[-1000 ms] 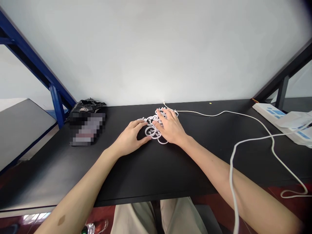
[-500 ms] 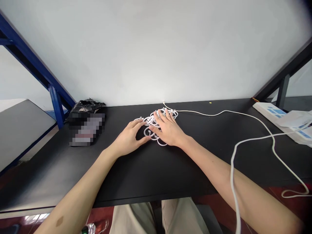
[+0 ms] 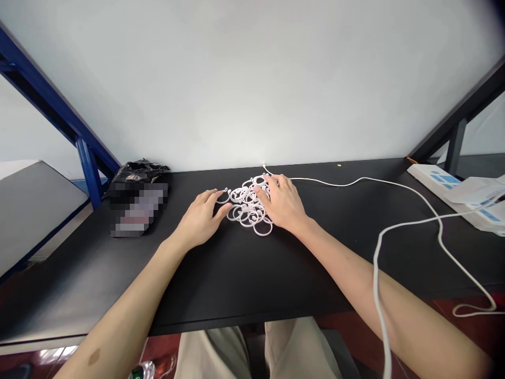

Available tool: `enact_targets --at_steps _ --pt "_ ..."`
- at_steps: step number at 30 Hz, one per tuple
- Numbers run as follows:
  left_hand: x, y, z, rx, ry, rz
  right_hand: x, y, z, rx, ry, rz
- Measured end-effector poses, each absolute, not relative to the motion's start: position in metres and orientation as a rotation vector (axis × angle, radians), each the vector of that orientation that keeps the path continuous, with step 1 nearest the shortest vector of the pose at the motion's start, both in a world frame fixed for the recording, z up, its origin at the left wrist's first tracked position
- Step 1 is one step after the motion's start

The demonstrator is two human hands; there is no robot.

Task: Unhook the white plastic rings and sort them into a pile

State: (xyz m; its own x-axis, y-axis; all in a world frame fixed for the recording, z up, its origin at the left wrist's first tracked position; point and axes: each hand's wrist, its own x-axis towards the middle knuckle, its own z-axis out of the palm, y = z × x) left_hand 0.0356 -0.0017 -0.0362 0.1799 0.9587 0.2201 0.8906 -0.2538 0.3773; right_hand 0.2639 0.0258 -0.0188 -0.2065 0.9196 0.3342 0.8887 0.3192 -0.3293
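Note:
A loose heap of white plastic rings (image 3: pixel 248 208), each seemingly with a small eyelet, lies on the black tabletop (image 3: pixel 252 279). To its left rests my left hand (image 3: pixel 202 217), fingers stretched out and thumb apart; the fingertips reach a single ring (image 3: pixel 223 198) at the heap's left edge. My right hand (image 3: pixel 287 202) is at the right side of the heap, thumb and fingers spread over the rings there. Part of the heap is hidden beneath that hand. Neither hand grips a ring.
A black plastic bag (image 3: pixel 138 176) with a blurred-out patch sits at the left back. A white cable (image 3: pixel 331 183) runs across the right side and loops over my right forearm. White packaging with blue print (image 3: pixel 450 184) lies at the right edge. A pale wall (image 3: pixel 252 84) stands behind.
My hands have moved apart: the left one shifted left, the right one slid right. More of the white rings shows between them, and the heap looks more spread out.

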Motion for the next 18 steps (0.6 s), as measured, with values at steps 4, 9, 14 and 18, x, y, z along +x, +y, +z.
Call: enact_targets --at_steps 4,9,14,18 --pt "0.026 0.005 -0.043 2.273 2.013 0.482 0.266 0.027 -0.021 -1.649 -2.132 0.116" --pt "0.019 0.008 -0.047 2.305 2.054 0.387 0.264 0.025 -0.023 -1.648 -2.165 0.146" --pt "0.016 0.009 -0.046 2.308 2.043 0.394 0.261 0.023 -0.022 -1.638 -2.186 0.139" --pt "0.016 0.007 -0.043 2.294 2.027 0.428 0.261 0.023 -0.022 -1.649 -2.185 0.147"
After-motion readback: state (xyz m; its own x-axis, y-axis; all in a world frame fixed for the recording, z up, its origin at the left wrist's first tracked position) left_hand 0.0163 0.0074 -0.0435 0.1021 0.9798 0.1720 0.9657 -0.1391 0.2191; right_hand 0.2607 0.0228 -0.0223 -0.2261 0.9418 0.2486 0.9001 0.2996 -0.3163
